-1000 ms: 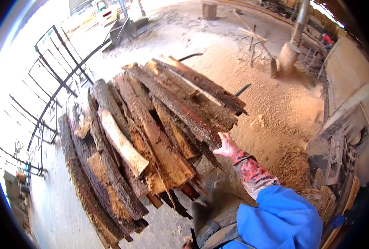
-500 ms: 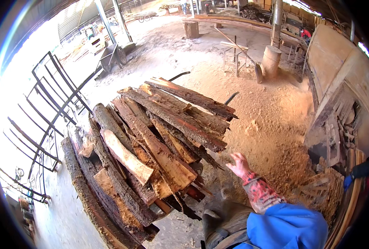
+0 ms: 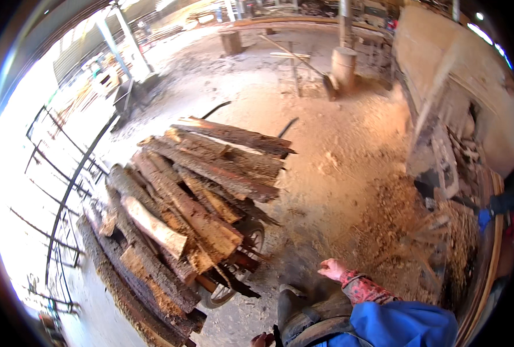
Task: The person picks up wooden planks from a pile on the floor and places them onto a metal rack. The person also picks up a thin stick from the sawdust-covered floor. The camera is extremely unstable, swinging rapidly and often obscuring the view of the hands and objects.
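Observation:
A cart stands on the sawdust floor, heaped with long bark-covered wood slabs. More slabs lie stacked low along its left side. My right hand, in a red patterned sleeve under a blue jacket, hangs in the air to the right of the slab ends. It touches nothing and holds nothing. Only a sliver of my left hand shows at the bottom edge, so its fingers cannot be made out. My dark boot is just below the right hand.
Black metal racks line the left side. A sawdust heap and a woodworking machine are on the right. A metal drum and a wooden stump stand at the back. The cart's two handles point away.
My right hand has drawn back from the slab ends it touched a second ago and dropped lower right. The view has shifted, so the cart now sits farther from me.

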{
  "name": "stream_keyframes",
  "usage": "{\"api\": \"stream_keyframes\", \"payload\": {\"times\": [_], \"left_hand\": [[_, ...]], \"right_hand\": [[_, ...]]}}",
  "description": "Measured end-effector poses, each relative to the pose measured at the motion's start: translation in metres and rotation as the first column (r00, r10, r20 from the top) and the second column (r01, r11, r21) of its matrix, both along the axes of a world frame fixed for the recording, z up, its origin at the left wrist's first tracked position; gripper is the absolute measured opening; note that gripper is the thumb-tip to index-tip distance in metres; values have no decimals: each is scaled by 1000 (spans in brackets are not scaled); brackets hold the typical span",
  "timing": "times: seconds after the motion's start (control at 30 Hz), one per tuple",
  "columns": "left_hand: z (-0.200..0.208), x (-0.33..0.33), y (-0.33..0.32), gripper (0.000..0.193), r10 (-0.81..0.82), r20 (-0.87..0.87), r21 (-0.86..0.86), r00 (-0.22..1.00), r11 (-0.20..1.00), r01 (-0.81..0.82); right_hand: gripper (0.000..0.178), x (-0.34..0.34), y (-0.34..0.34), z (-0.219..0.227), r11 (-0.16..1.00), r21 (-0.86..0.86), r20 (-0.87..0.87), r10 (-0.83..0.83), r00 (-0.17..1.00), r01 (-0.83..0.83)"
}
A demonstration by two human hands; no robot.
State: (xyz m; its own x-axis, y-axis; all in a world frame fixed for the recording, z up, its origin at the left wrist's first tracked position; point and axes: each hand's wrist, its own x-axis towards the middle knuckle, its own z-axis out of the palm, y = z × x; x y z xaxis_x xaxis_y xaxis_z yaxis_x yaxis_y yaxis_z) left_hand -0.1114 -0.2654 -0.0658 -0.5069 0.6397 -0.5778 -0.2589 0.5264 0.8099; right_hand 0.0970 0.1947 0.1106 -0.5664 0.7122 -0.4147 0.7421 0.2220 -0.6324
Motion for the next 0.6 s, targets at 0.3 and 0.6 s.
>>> {"api": "stream_keyframes", "payload": {"times": [0.3, 0.6], "left_hand": [[59, 32, 50, 21, 137, 349, -381, 927, 925, 6], [83, 47, 60, 19, -98, 423, -453, 901, 838, 304]], "right_hand": [[42, 107, -44, -36, 995, -22, -6, -98, 995, 98], [33, 231, -116, -92, 905, -66, 82, -415, 906, 421]]}}
